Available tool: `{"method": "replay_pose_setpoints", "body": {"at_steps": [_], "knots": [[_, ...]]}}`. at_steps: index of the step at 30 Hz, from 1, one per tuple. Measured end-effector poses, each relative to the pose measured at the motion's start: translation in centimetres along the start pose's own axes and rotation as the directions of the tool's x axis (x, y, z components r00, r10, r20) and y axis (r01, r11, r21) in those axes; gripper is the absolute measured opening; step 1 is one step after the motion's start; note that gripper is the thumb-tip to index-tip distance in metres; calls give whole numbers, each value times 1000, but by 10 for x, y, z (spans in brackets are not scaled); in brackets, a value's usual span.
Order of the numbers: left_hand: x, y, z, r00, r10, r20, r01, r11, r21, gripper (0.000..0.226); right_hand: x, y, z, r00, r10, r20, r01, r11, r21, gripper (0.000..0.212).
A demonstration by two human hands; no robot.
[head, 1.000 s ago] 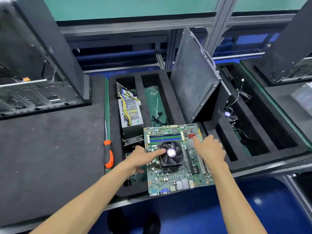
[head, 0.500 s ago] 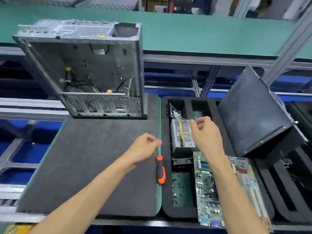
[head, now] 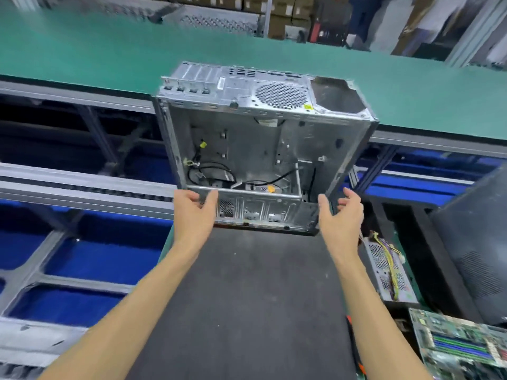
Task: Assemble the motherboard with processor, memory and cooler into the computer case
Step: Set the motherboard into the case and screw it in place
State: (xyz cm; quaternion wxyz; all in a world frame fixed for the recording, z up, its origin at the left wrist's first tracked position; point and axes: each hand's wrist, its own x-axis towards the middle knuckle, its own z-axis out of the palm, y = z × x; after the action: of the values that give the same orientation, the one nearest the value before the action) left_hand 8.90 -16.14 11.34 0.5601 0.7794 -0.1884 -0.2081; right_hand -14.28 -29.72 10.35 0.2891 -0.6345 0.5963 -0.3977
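The silver computer case (head: pixel 263 149) stands on the far end of a dark foam mat (head: pixel 247 297), its open side facing me, loose cables lying inside. My left hand (head: pixel 194 212) is at the case's lower left corner with thumb and fingers spread around the edge. At the lower right corner, my right hand (head: pixel 340 215) is spread the same way. Neither hand has clearly closed. The motherboard (head: pixel 461 349) with its memory sticks lies at the bottom right, cut off by the frame edge.
A power supply (head: pixel 386 270) with yellow wires sits in a black foam tray to the right. The black side panel (head: pixel 477 250) leans behind it. An orange screwdriver handle (head: pixel 360 367) shows beside my right forearm. A green conveyor (head: pixel 109 50) runs behind the case.
My hands left the motherboard and the tray and reached forward to the case's two lower corners. My view swung left and up, centring the case.
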Motion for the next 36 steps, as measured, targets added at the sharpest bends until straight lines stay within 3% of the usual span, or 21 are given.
{"method": "replay_pose_setpoints", "body": {"at_steps": [3, 5, 8, 11, 14, 19, 28, 32, 36], "knots": [[34, -3, -7, 977, 82, -195, -70, 995, 64, 44, 14, -9, 14, 1000, 21, -19, -20, 998, 59, 71], [49, -1, -6, 956, 145, -254, -127, 988, 86, 51, 22, -12, 26, 1000, 17, -20, -14, 993, 121, 69], [67, 3, -1, 960, 164, -227, -179, 983, -49, 37, 32, -11, 34, 995, 75, -58, -64, 982, 179, 67], [80, 5, 5, 971, 125, -204, -139, 989, -59, 12, 40, -10, 35, 995, 67, -67, -52, 977, 208, 60], [87, 8, 6, 964, 140, -225, -148, 989, -20, 26, 44, -8, 35, 997, 19, -80, -2, 978, 209, 43], [86, 3, -2, 964, 187, -189, -171, 980, 99, 14, 47, -6, 32, 998, 12, -65, 2, 977, 215, 22], [62, 23, -21, 913, 357, -198, -331, 931, 153, 28, 35, -21, -4, 990, -88, -111, 103, 986, 133, 19], [44, 33, -31, 866, 462, -193, -422, 881, 216, 34, 26, -30, -20, 983, -117, -143, 129, 989, 73, 42], [34, 33, -39, 873, 461, -159, -396, 861, 318, 26, 16, -36, -31, 986, -110, -129, 108, 994, -20, 60]]}}
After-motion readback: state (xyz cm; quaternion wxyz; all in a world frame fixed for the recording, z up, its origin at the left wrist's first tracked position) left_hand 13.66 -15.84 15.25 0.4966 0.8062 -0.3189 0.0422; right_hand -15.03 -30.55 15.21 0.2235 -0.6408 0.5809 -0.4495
